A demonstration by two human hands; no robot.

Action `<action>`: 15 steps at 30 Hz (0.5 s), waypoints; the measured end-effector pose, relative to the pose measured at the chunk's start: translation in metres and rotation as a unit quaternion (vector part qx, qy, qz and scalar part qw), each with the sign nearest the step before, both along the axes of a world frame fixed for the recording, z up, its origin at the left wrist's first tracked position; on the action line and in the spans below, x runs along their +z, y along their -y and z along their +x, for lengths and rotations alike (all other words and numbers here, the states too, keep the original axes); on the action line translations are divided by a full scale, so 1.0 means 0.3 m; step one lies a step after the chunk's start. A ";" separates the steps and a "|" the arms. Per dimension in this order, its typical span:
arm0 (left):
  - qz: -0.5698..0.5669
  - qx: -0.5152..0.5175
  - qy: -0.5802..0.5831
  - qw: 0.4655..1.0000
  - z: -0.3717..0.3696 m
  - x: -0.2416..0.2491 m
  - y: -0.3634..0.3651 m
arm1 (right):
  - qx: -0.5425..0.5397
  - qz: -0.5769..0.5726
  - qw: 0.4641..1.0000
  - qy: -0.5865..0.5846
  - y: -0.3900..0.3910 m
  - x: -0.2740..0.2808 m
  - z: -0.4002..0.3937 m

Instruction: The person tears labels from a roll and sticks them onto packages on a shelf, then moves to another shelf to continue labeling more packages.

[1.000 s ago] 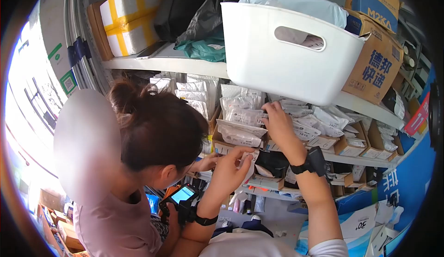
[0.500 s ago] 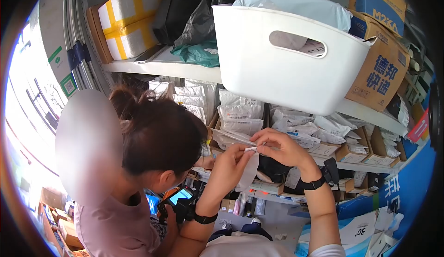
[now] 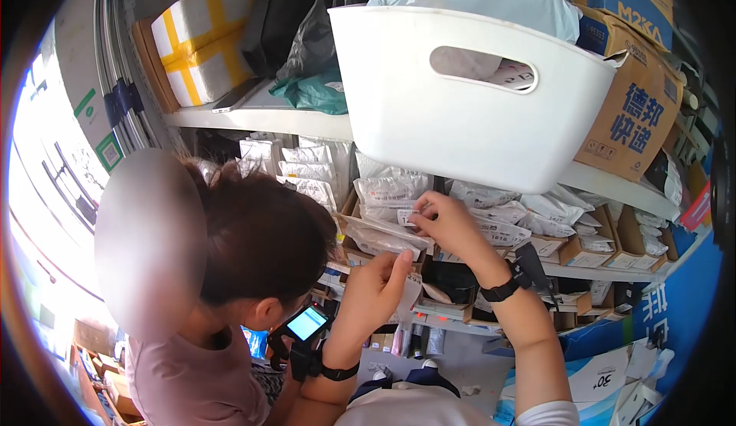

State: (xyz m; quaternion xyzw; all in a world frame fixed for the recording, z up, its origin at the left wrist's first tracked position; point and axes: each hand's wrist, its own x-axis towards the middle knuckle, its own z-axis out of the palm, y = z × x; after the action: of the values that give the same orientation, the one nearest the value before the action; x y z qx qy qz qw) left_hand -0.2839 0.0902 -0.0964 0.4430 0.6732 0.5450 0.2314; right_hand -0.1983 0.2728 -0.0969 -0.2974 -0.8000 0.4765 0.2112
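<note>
My left hand (image 3: 374,294) is closed, thumb up, at a pale translucent sheet (image 3: 411,292) that hangs beside its fingers. Above and to the right, my right hand (image 3: 452,226) pinches a small white label (image 3: 406,217) with printed digits. That label is in front of white plastic packages (image 3: 391,190) standing in an open cardboard box. Just below it lies another clear-wrapped package (image 3: 383,240). Black straps are around both my wrists.
Another person (image 3: 253,234) leans in at the left, near a handheld device with a lit screen (image 3: 307,323). A large white bin (image 3: 468,104) juts from the upper shelf (image 3: 307,123). Cartons (image 3: 636,111) stand at the right; boxes of packages line the lower shelf.
My hands have moved apart: the right one went up with the small label towards the packages, the left one slightly down. The other person's screen shows more fully.
</note>
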 end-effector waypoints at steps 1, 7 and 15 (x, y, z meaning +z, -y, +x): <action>0.001 -0.001 -0.002 1.000 -0.009 -0.005 -0.001 | -0.010 0.051 0.998 0.027 -0.005 -0.009 -0.013; 0.104 -0.024 0.089 0.990 -0.028 -0.086 -0.034 | -0.152 0.355 0.914 0.125 -0.046 -0.087 -0.133; 0.143 -0.032 0.148 0.978 -0.060 -0.061 -0.053 | -0.046 0.468 0.881 -0.051 -0.068 -0.049 -0.048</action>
State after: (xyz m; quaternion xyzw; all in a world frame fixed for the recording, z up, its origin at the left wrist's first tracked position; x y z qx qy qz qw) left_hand -0.3019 0.1062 -0.1147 0.4073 0.5323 0.6871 0.2804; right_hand -0.2126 0.2932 -0.1116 -0.1756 -0.9032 0.0504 0.3885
